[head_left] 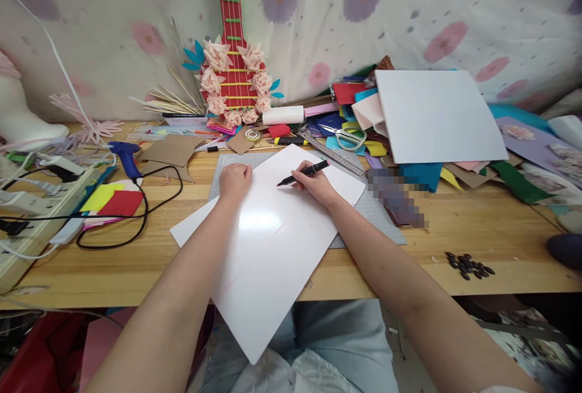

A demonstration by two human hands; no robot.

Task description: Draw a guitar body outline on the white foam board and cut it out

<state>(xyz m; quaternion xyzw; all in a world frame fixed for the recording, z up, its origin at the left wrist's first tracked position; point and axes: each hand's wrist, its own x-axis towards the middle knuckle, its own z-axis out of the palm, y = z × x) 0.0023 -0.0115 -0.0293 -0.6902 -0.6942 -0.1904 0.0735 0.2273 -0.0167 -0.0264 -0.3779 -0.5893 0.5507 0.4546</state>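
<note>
A large white sheet (pixel 273 241) lies slanted across a grey cutting mat (pixel 386 223) and hangs over the table's near edge. My left hand (pixel 234 179) rests on the sheet's upper left part, fingers curled into a loose fist, holding it down. My right hand (pixel 314 185) grips a black marker with a red tip (pixel 304 172); the tip touches the sheet near its top middle. A faint pink line runs diagonally down the sheet.
A metal ruler (pixel 331 153) and scissors (pixel 348 134) lie beyond the sheet among coloured paper scraps. A white board (pixel 436 115) sits at the right, a blue glue gun (pixel 126 157) with black cable and a power strip (pixel 31 202) at the left. Dark beads (pixel 468 264) lie front right.
</note>
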